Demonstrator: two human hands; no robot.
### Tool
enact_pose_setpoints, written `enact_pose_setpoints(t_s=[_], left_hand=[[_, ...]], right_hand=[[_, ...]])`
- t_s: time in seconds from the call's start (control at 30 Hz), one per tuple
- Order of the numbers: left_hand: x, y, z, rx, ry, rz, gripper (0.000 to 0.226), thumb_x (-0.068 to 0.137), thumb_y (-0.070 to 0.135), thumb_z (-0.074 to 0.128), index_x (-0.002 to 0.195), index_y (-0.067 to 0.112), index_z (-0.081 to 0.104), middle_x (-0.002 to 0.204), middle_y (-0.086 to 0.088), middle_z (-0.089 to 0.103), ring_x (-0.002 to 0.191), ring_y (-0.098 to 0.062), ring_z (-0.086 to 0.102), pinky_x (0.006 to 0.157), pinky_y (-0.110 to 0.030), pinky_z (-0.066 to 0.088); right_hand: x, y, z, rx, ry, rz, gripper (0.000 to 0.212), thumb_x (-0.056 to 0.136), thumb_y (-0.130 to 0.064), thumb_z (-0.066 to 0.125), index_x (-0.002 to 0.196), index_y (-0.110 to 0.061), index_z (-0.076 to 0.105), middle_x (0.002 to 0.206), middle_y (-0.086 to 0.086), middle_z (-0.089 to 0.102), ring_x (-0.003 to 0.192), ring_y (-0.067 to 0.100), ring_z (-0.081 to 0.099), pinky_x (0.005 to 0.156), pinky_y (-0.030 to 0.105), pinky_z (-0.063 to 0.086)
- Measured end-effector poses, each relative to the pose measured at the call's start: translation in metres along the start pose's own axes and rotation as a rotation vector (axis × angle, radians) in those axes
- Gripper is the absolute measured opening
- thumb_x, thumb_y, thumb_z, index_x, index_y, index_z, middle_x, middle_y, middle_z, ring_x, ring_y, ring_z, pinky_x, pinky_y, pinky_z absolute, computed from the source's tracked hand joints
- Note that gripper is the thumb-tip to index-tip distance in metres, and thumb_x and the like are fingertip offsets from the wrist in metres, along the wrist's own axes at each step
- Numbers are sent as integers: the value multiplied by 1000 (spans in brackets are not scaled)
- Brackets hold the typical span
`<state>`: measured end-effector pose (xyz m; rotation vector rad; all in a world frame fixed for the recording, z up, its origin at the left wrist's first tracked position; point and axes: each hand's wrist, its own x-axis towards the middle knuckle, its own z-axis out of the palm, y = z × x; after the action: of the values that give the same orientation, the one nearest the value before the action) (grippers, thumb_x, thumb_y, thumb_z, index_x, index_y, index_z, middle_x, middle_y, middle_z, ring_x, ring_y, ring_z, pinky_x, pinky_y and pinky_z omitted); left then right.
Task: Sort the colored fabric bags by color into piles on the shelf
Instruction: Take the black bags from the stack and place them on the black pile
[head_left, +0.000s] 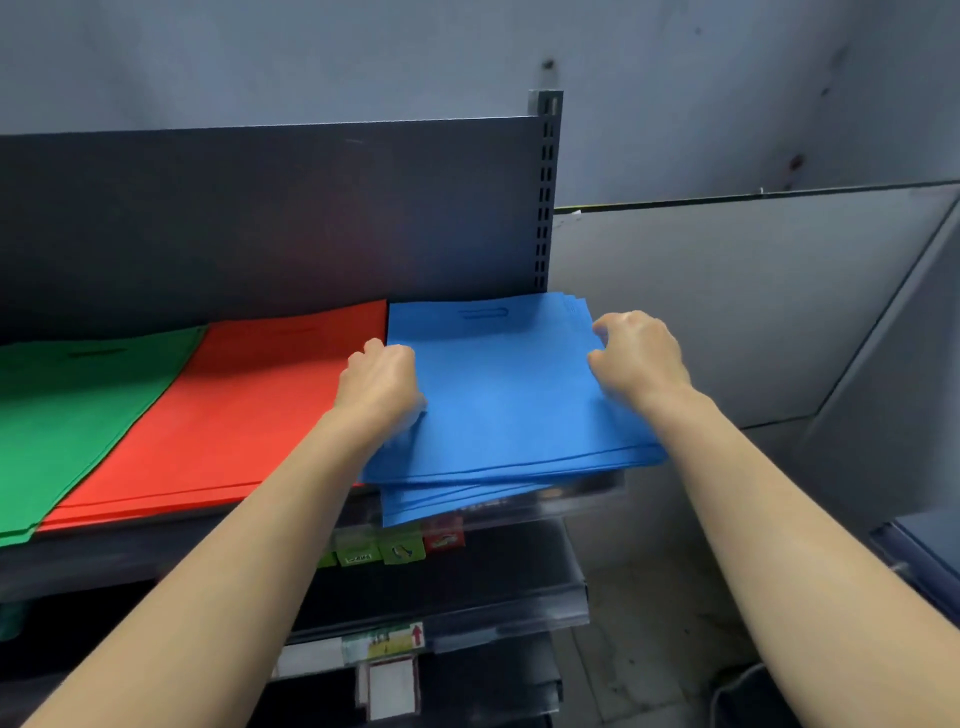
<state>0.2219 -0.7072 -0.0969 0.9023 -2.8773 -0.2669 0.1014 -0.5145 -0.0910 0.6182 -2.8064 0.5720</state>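
Here the shelf (130, 553) holds three piles side by side: red bags (234, 410) in the middle, blue bags (509, 395) at its right end, overhanging the front edge, and green bags (67, 410) leftward. The left hand (382, 382) and right hand (636, 353) clasp the blue pile's side edges with fingers curled.

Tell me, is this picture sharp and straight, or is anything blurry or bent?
Head view: the wide lens bows the top edge of the back panel. Head view: the blue pile is sharp, but the left hand smears where it grips the pile's edge, and the labels below are unreadably blurred. Head view: light is soft and dim, no hard glare; the lower shelves lie in shadow.
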Motion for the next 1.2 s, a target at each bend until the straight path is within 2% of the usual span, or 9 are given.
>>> enact_pose_setpoints(t_s=[0.1,0.17,0.27,0.37,0.53,0.63,0.8,0.93,1.2], left_hand=[[-5,26,-13,-19,107,117,19,87,14,58,106,10,55,120,-16,49,108,-34,47,90,-39,41],[-10,56,-21,-115,157,254,12,87,13,58,96,19,51,113,-11,52,100,-29,48,81,-34,39],[-26,117,-27,-227,205,460,20,91,13,54,110,17,59,112,-6,51,102,-26,48,76,-29,34],[-53,187,-29,-321,251,680,33,91,13,52,124,16,58,120,-6,54,110,-27,50,83,-27,35],[-115,299,-26,-467,293,1008,31,92,17,51,122,14,59,119,-8,57,111,-30,51,92,-34,38],[-156,361,-22,-540,277,1138,30,92,18,52,120,14,60,118,-7,59,110,-28,54,91,-32,39],[-219,459,-5,-610,182,1280,28,90,19,52,117,15,61,115,-6,61,105,-27,56,90,-34,44],[-265,524,17,-596,52,1333,27,91,19,51,115,13,62,114,-7,63,106,-29,55,88,-33,43],[-287,600,51,-466,-68,1358,24,87,14,49,105,6,63,104,-12,65,98,-34,55,77,-35,45]], right_hand=[[-5,9,-25,-5,86,-25,29,88,-9,50,114,-5,62,114,12,62,109,32,53,89,37,44],[-12,21,-47,-27,145,-23,27,89,-13,51,113,-7,63,111,12,64,108,32,54,89,36,44],[-31,51,-83,-119,231,19,27,92,-16,50,114,-8,62,109,12,65,106,33,55,89,36,43],[-62,95,-121,-296,335,90,27,95,-18,46,116,-8,60,109,14,62,106,34,52,88,36,39],[-128,177,-187,-468,444,271,30,96,-23,46,117,-6,60,112,18,61,108,36,51,88,38,39],[-169,226,-226,-506,468,400,34,96,-28,47,119,-7,60,117,19,60,111,37,51,90,40,39],[-244,306,-278,-508,521,621,31,94,-31,49,108,-8,64,108,15,65,105,36,54,86,40,42],[-304,356,-309,-534,530,808,32,94,-32,50,109,-7,64,108,14,65,104,36,55,87,40,43],[-348,417,-332,-467,535,1062,33,94,-34,52,112,-9,63,113,14,64,106,36,55,86,38,46]])
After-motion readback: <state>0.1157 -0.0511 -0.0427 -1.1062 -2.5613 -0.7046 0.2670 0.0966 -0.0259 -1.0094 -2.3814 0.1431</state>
